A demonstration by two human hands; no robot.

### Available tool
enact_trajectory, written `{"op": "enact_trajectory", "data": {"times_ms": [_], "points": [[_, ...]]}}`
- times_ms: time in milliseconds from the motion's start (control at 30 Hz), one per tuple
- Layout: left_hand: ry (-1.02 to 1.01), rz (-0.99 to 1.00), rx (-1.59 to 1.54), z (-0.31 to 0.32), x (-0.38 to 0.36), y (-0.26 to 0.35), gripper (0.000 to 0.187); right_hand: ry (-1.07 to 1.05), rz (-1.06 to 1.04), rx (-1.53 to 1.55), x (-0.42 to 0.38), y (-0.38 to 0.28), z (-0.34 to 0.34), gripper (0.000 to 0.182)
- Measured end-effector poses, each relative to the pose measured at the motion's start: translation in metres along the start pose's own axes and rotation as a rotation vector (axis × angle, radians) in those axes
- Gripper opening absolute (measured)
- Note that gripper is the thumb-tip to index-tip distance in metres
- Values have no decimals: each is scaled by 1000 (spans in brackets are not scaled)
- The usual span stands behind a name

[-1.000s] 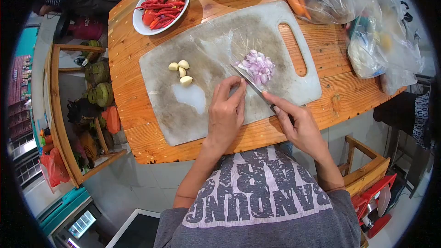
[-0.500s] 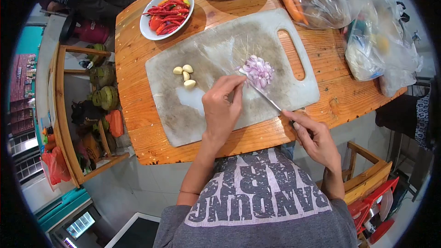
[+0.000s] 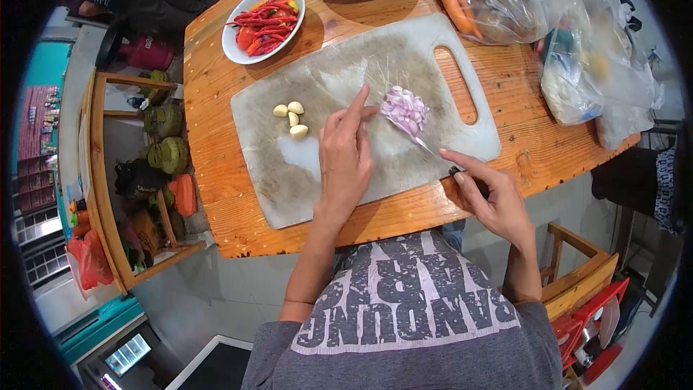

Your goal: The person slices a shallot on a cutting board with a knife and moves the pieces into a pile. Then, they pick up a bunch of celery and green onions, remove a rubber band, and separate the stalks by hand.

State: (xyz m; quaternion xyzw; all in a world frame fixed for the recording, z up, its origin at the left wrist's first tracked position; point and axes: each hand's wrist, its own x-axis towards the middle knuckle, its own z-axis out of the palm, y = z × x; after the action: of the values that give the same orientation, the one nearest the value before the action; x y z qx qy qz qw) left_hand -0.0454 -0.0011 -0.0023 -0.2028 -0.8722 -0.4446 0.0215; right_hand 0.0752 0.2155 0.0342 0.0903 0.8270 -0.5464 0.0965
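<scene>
In the head view, a cutting board (image 3: 404, 36) on a wooden table (image 3: 209, 166) lies beneath the fingers, tiled floor (image 3: 216, 296) lower down. Upside-down shirt print (image 3: 404, 318) reads BANDUNG. The left hand (image 3: 344, 162) points its index finger, grasping nothing, just beside purple slices (image 3: 404, 110); the right hand (image 3: 498, 198) grips a knife (image 3: 426, 146), blade reaching from its fingers toward them.

Glossy wooden table (image 3: 216, 188), matt scuffed plastic cutting board (image 3: 411, 43), smooth metal knife (image 3: 424, 146), crinkled plastic bags (image 3: 577, 76)

Head view, forward and steeply down over the nearby hands (image 3: 345, 162)
</scene>
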Motion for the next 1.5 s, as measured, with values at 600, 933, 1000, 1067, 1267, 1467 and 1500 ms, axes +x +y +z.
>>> {"op": "enact_trajectory", "data": {"times_ms": [600,933,1000,1067,1267,1467,1500], "points": [[-89,449,491,12,-27,10,58,348,-216,-471,2,-3,7,75],[-101,381,274,5,-13,-3,63,304,-66,-320,-30,4,-21,42],[-80,390,175,4,-9,-5,56,286,72,-254,-29,2,-29,27],[-101,369,121,-1,-3,-4,48,341,-75,-335,-13,6,-32,25],[33,250,94,-15,7,-26,42,397,-410,-588,56,23,-34,25],[-51,181,94,-15,5,-41,50,351,-478,-678,90,28,-32,24],[-73,194,87,-13,4,-43,53,347,-486,-704,90,27,-30,24]]}}
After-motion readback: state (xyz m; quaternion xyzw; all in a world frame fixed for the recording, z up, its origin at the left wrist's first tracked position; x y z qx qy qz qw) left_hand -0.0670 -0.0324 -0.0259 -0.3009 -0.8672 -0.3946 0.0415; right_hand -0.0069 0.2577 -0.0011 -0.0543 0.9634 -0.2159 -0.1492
